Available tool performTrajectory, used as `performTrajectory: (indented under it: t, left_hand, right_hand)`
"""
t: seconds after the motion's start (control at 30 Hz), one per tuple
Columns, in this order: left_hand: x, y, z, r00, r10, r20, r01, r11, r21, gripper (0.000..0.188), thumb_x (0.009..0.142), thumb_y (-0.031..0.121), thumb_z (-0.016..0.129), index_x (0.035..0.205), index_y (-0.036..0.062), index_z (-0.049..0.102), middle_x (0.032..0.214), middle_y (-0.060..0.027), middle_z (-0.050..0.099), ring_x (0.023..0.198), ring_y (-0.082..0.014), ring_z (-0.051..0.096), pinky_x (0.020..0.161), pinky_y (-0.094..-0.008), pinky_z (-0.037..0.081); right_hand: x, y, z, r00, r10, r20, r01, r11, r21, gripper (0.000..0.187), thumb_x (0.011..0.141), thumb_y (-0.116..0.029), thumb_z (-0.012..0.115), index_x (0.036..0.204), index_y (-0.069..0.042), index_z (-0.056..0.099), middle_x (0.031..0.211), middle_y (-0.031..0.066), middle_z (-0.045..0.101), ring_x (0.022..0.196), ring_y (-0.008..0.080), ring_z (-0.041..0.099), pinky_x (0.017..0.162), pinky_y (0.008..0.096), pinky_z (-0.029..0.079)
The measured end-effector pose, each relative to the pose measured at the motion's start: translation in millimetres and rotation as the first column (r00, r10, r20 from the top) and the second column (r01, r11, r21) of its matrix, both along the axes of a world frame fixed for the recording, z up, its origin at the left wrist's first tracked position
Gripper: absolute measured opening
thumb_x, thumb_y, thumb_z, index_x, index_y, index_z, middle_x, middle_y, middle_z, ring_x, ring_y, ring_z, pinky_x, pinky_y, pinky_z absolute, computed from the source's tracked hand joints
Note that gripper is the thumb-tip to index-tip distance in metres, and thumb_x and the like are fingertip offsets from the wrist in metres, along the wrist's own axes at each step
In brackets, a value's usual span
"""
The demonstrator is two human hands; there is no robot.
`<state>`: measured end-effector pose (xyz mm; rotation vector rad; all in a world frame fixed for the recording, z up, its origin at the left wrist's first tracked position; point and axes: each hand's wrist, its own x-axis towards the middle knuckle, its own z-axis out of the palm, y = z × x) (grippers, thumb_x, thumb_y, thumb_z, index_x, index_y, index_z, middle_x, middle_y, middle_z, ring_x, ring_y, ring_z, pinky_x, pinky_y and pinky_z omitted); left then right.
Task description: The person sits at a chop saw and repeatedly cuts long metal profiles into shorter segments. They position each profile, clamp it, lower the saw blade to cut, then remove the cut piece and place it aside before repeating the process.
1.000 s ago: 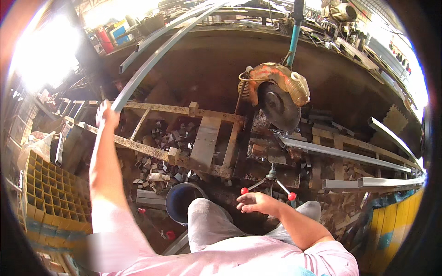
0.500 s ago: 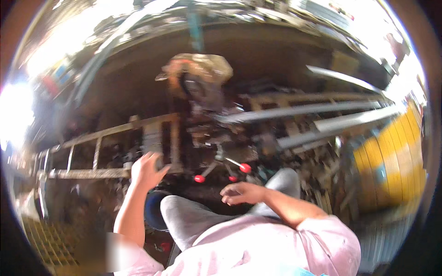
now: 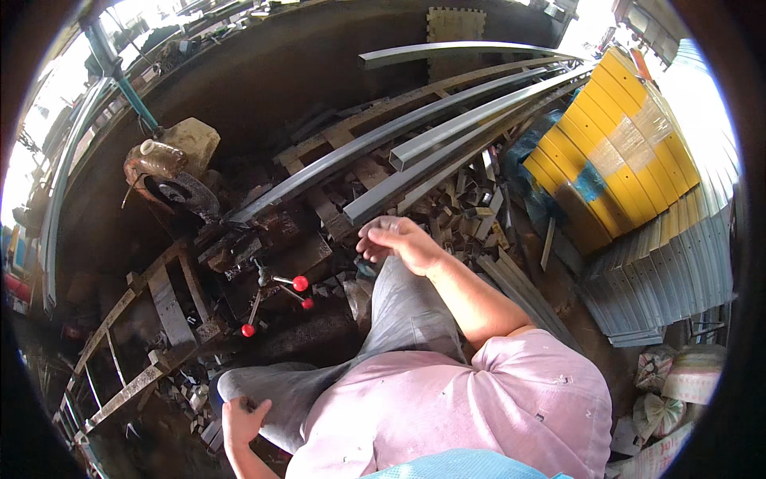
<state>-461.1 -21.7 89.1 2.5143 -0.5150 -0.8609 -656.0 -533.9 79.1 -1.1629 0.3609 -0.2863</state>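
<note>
My right hand [image 3: 403,243] hangs above my right knee, fingers loosely bent and somewhat apart, with nothing visible in it. Just beyond it lie the ends of long grey metal profiles [image 3: 447,168]. My left hand [image 3: 242,419] is beside my left knee, thumb stretched out and apparently empty; some of its fingertips are hidden. Between my hands and the machine stands a clamp handle with red ball knobs [image 3: 263,279], untouched. Further left is a cutting machine [image 3: 171,180] with a dark round disc and a rusty-brown housing.
Stacked yellow panels [image 3: 610,144] and grey metal panels [image 3: 666,271] stand on the right. Metal offcuts [image 3: 475,211] litter the ground near my right knee. A ladder-like metal frame [image 3: 120,319] extends left from the machine. Filled sacks [image 3: 690,375] sit at the lower right.
My view has swung to the right, so the machine and handle now appear further left. My right hand has risen toward the metal profiles; my left hand has come back beside my knee.
</note>
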Motion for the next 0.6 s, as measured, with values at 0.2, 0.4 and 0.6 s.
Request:
performTrajectory:
  t: [0.2,0.4,0.6]
  left_hand:
    - [25,-47,7,0.97,-0.15,0.189,0.145,0.989,0.04,0.048,0.083,0.039,0.093,0.095,-0.0046,0.079,0.084,-0.0186,0.079,0.079,-0.0327,0.077,0.077,-0.0438,0.06]
    - [43,-69,-9,0.979,-0.1,0.18,0.084,0.992,0.09,0.047,0.085,0.04,0.092,0.097,-0.0035,0.08,0.095,-0.0238,0.081,0.091,-0.0406,0.08,0.081,-0.0473,0.061]
    - [32,-62,-50,0.91,0.21,0.357,-0.113,0.955,-0.274,0.025,0.089,0.017,0.089,0.098,-0.0029,0.076,0.085,-0.0177,0.079,0.076,-0.0325,0.074,0.075,-0.045,0.058]
  right_hand:
    - [25,-14,-31,0.976,-0.138,-0.169,0.119,0.986,-0.118,0.036,0.109,-0.04,0.075,0.106,-0.004,0.076,0.096,0.0066,0.08,0.084,0.012,0.074,0.076,0.0286,0.061]
    - [140,-28,-50,0.977,-0.215,0.007,0.215,0.976,-0.018,0.03,0.102,-0.035,0.084,0.107,-0.008,0.073,0.094,0.0009,0.07,0.084,0.0115,0.069,0.073,0.0294,0.06]
    - [218,-99,-43,0.855,-0.5,-0.137,0.499,0.722,0.479,0.07,0.109,-0.042,0.074,0.153,0.004,0.045,0.126,0.0161,0.061,0.093,0.0271,0.07,0.074,0.0397,0.064]
